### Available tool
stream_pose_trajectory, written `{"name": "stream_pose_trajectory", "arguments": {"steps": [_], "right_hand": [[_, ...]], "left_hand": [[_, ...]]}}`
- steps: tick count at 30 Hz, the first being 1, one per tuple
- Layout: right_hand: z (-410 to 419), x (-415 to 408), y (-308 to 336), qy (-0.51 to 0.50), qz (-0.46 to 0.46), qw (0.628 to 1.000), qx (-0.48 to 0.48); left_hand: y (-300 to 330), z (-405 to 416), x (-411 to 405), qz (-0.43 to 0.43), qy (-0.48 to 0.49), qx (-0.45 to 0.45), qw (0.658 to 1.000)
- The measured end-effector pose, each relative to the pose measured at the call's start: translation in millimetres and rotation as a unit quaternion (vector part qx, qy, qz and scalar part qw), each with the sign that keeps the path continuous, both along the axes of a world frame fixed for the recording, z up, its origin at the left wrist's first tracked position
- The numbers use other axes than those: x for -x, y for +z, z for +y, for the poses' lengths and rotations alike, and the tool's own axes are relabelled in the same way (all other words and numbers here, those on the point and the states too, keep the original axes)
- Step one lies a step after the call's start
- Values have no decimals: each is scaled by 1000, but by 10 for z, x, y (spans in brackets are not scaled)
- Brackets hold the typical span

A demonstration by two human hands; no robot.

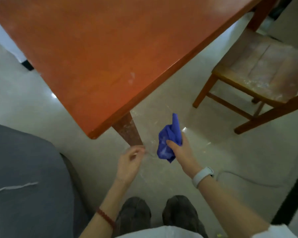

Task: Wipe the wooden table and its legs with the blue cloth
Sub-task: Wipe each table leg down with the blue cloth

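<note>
the right hand grips the bunched blue cloth, fingers curled round it, with one fold sticking up above the fist. the cloth hangs in the air just right of the table leg and does not touch it. the left hand is blurred, fingers loosely curled near the leg's lower end, holding nothing (whether it touches the leg i cannot tell). the wooden table fills the upper frame, with pale smudges near its corner. a wooden chair stands on the floor to the right.
</note>
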State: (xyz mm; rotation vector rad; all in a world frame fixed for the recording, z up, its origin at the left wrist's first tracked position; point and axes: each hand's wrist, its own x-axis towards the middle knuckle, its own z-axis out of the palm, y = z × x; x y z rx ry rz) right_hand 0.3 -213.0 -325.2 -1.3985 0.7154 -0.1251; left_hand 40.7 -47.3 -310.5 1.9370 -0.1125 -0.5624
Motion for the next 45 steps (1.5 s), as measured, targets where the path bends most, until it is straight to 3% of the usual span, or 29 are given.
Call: {"name": "stream_pose_trajectory", "arguments": {"steps": [3,5,8,12,19,22,24,28,31,35,41,45], "right_hand": [[222,-257,-243,55,-180,971,148],[344,-437,-472,44,-261,938,222],[414,-772,-796,12,-346,888,303],[403,-1087,-916,-37,-425,833,351],[406,-1100,-464,-141,-507,708,471],[593,-1103,-244,-139,-526,643,539],[729,-1164,-429,-127,-512,609,593],[808,-1079,-1582,-68,-441,637,629],[649,-853,-2206,51,-371,626,684],[578,-776,-1841,90,-396,620,672],[815,-1012,-650,-82,-462,625,624],[907,-1044,-1307,-57,-436,595,673]], "left_hand": [[-368,283,-251,-92,207,-11,974],[-507,345,-494,-175,233,32,956],[-535,269,-807,-216,175,139,950],[-564,185,-1028,-273,60,284,917],[-502,226,-1104,-283,55,297,910],[-484,350,-1165,-290,33,290,912],[-485,417,-1223,-279,12,297,913],[-558,469,-1216,-272,-11,281,920],[-564,442,-1199,-270,10,278,922],[-597,439,-1186,-261,4,266,928],[-595,499,-1304,-220,-5,263,939],[-764,592,-1277,-239,-46,280,929]]}}
